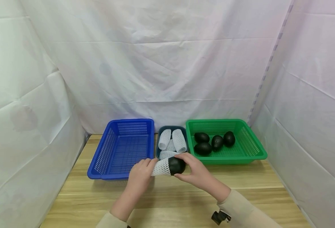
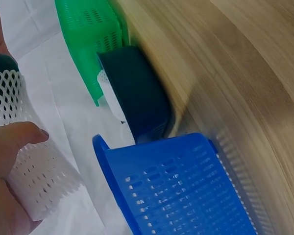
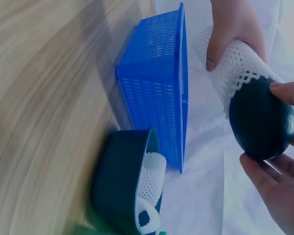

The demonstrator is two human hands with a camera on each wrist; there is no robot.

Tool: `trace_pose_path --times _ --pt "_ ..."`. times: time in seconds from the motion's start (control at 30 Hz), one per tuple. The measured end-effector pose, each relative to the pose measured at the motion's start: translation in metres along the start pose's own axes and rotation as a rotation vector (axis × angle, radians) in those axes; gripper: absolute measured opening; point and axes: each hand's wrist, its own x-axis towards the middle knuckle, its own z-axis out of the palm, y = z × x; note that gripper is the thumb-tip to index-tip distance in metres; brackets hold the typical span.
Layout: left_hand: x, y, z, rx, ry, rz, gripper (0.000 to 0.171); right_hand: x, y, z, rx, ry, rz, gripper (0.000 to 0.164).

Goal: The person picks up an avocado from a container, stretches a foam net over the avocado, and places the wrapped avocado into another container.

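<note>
My left hand (image 1: 140,173) grips a white foam net sleeve (image 1: 161,167), its thumb lying across the mesh in the left wrist view. A dark avocado (image 1: 177,166) sits partly inside the sleeve's open end, its rounded end sticking out to the right. My right hand (image 1: 197,172) holds that bare end between thumb and fingers. In the right wrist view the sleeve's toothed rim circles the avocado (image 3: 262,120) near its middle. Both hands are above the table, in front of a small dark teal bin (image 1: 157,151) with several more foam sleeves (image 1: 179,141).
A blue basket (image 1: 91,171) with nothing in it stands at left. At right, a green basket (image 1: 248,148) holds several dark avocados (image 1: 217,142). The small bin sits between the two baskets. White cloth (image 1: 156,72) hangs behind and along both sides of the wooden table (image 1: 184,205).
</note>
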Motion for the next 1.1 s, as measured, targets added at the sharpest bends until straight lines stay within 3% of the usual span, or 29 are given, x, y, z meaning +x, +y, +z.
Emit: trace_pose_path --times 0.3,0.47,0.6,0.87,1.1 --pt "0.008 0.012 -0.005 0.014 -0.036 -0.015 0.063 0.002 -0.002 0.005 0.007 0.008 0.007 0.059" --pt "0.009 0.019 -0.005 0.03 -0.081 -0.05 0.069 0.003 -0.006 0.009 0.039 0.018 0.057 0.061" --pt "0.01 0.022 -0.005 0.044 -0.085 -0.062 0.068 0.001 -0.006 0.012 0.109 0.025 0.097 0.06" --pt "0.008 0.018 -0.005 0.063 -0.065 -0.078 0.068 -0.002 0.008 0.013 0.355 0.0 -0.001 0.052" --pt "0.011 0.022 -0.006 0.039 -0.057 -0.079 0.072 0.0 -0.01 0.006 0.381 0.018 0.075 0.05"
